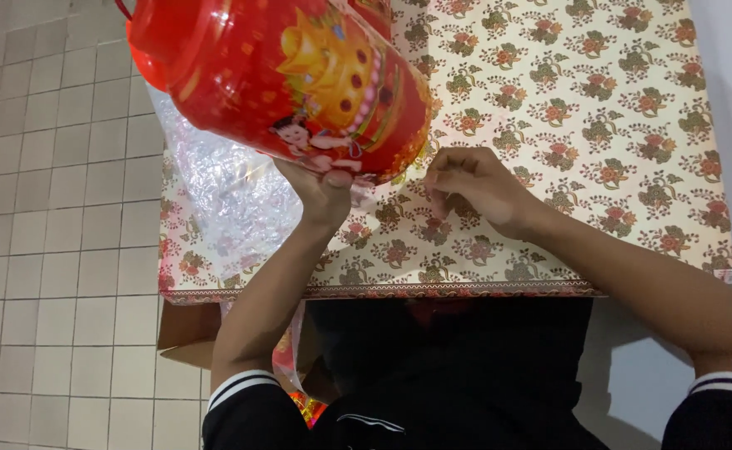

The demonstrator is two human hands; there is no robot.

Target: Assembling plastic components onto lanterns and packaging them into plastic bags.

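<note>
Big glossy red plastic jar (291,79), upper left: likely light, slippery, rigid; best gripped at base rim. Left hand (326,190) pinching rim. Right hand (474,187) curled, fingertips pressed together on floral table (599,125).

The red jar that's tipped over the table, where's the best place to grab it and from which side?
Probably around its round body from underneath, where the left hand already props the red jar. It lies tilted, its lid end pointing up-left, so its underside bears the weight.
</note>
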